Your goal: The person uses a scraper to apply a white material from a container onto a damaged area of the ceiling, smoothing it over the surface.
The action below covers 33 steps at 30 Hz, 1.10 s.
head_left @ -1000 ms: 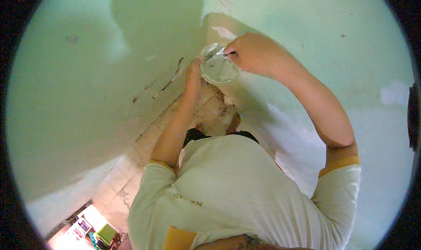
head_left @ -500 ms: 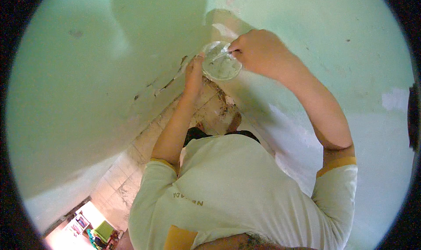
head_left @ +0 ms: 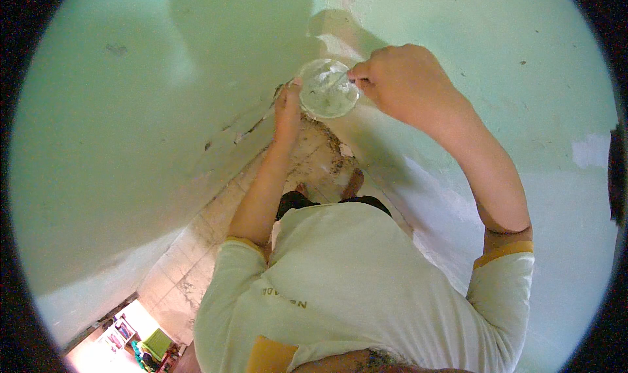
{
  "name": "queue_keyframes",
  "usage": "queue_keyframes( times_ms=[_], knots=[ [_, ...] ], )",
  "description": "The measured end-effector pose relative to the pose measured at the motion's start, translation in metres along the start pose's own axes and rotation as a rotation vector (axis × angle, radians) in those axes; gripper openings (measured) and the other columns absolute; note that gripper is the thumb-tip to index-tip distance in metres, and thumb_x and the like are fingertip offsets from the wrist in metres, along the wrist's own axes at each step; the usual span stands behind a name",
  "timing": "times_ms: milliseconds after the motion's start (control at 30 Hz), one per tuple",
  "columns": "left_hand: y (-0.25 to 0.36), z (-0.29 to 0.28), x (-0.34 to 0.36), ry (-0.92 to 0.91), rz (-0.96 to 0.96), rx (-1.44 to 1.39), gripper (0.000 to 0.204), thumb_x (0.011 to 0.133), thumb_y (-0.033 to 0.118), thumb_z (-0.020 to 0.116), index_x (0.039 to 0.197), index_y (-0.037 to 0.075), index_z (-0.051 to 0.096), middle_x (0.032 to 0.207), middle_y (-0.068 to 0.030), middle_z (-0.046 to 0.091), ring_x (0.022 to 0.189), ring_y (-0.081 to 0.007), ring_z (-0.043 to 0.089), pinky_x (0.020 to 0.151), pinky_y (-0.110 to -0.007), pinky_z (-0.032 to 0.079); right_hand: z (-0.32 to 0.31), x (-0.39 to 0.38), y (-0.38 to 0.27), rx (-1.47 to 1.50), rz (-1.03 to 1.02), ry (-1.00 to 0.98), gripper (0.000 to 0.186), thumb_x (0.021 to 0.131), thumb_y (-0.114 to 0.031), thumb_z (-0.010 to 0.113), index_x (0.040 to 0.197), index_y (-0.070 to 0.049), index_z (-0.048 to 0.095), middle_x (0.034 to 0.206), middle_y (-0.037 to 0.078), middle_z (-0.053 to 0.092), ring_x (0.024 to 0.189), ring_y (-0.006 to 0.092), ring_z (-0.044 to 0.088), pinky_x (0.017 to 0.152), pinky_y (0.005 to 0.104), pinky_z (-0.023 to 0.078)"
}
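Note:
My left hand (head_left: 288, 108) is closed on the left rim of a round, pale tub (head_left: 325, 117), held up near the corner of two walls. A whitish-green paste (head_left: 322, 100) coats the inside of the tub. Between the pinched fingers of my right hand (head_left: 407, 82) is a thin tool (head_left: 341, 77), slanting down into the paste at the tub's right side. The tool's working end is blurred in the paste, so its exact kind is unclear.
Green walls (head_left: 222, 92) meet just beyond the tub; the left one has a cracked, chipped strip (head_left: 252, 131). My bare feet (head_left: 352, 183) stand on a dirty tiled floor (head_left: 311, 154) below. At the lower left, a doorway shows a shelf (head_left: 119, 334) and a green item (head_left: 156, 344).
My right hand has shifted slightly to the right, drawing the tool toward the tub's right rim. The left hand keeps its hold, and the tub has barely moved.

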<state>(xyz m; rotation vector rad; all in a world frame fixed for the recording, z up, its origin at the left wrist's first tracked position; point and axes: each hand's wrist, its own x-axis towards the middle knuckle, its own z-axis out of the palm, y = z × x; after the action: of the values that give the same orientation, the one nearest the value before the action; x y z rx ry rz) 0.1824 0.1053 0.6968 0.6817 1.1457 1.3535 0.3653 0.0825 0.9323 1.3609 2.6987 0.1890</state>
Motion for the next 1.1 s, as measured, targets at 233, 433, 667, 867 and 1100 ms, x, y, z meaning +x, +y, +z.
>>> queue_keyframes(
  times_ms=[233,433,667,867,1100],
  knots=[
    [-0.003,-0.001,0.000,0.108,0.036,-0.076,0.051,0.095,0.041,0.055,0.120,-0.003,0.060,0.115,-0.0102,0.062,0.106,-0.0205,0.055,0.097,-0.034,0.041,0.043,-0.004,-0.017,0.053,0.048,0.009,0.023,0.088,-0.021,0.059,0.105,-0.015,0.073,0.079,0.014,0.065,0.073,0.0325,0.067,0.063,0.0456,0.053],
    [-0.024,-0.008,0.013,0.082,0.074,-0.154,0.049,0.096,0.038,0.053,0.123,-0.002,0.058,0.119,-0.0100,0.059,0.108,-0.0210,0.055,0.098,-0.034,0.041,0.035,-0.010,-0.031,0.034,0.055,0.037,0.026,0.090,-0.020,0.059,0.112,-0.015,0.071,0.080,0.016,0.065,0.070,0.0336,0.066,0.061,0.0456,0.053],
    [-0.011,-0.004,0.007,-0.002,-0.010,-0.304,0.047,0.098,0.035,0.045,0.126,-0.001,0.055,0.123,-0.0090,0.058,0.113,-0.0216,0.054,0.100,-0.035,0.041,0.034,-0.011,-0.026,0.234,0.157,0.046,0.030,0.090,-0.018,0.056,0.116,-0.010,0.068,0.081,0.019,0.065,0.071,0.0379,0.064,0.069,0.0497,0.052],
    [-0.015,-0.004,0.001,0.086,0.126,-0.286,0.048,0.099,0.033,0.042,0.131,-0.001,0.052,0.131,-0.0115,0.054,0.117,-0.0227,0.053,0.101,-0.036,0.042,-0.013,-0.020,-0.016,0.581,0.170,0.014,0.031,0.091,-0.016,0.052,0.116,-0.004,0.066,0.091,0.024,0.067,0.083,0.0398,0.065,0.078,0.0498,0.051],
    [-0.010,-0.003,-0.001,0.092,0.310,-0.173,0.047,0.100,0.030,0.042,0.134,-0.002,0.049,0.131,-0.0132,0.054,0.121,-0.0235,0.051,0.104,-0.036,0.040,0.001,-0.018,-0.029,0.481,0.161,0.015,0.033,0.091,-0.016,0.053,0.120,-0.003,0.063,0.085,0.020,0.069,0.074,0.0406,0.066,0.070,0.0486,0.052]
  ],
)
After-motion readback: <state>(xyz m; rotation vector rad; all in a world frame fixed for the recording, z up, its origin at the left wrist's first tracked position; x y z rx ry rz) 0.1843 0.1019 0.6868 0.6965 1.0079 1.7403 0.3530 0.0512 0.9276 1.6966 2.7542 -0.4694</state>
